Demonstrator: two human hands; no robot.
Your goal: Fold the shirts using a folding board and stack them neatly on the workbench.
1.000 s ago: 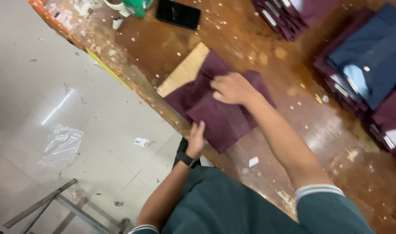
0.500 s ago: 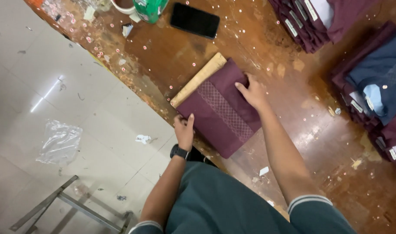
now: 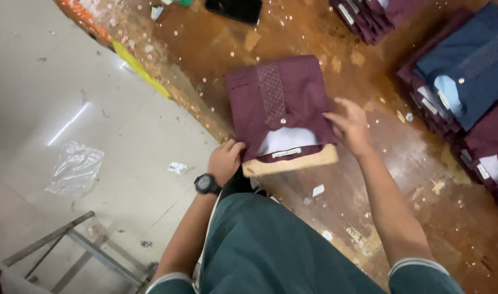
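A folded maroon shirt [image 3: 281,103] with a patterned strip down its front lies face up on a tan cardboard sheet [image 3: 292,162] on the brown wooden table [image 3: 379,163]. Its collar, with a white lining, points toward me. My left hand [image 3: 225,159], a black watch on its wrist, grips the near left corner of the shirt and cardboard. My right hand [image 3: 349,126] touches the shirt's right edge with fingers spread.
Stacks of folded maroon and navy shirts [image 3: 466,81] line the right side, with another maroon stack [image 3: 368,16] at the top. A black phone [image 3: 235,8] lies at the far edge. On the pale floor lie a clear plastic bag [image 3: 74,169] and a metal frame [image 3: 80,245].
The shirt has been turned over and round: its front with collar now faces up and points toward me. My left hand stays on its near corner, my right moved to its right edge.
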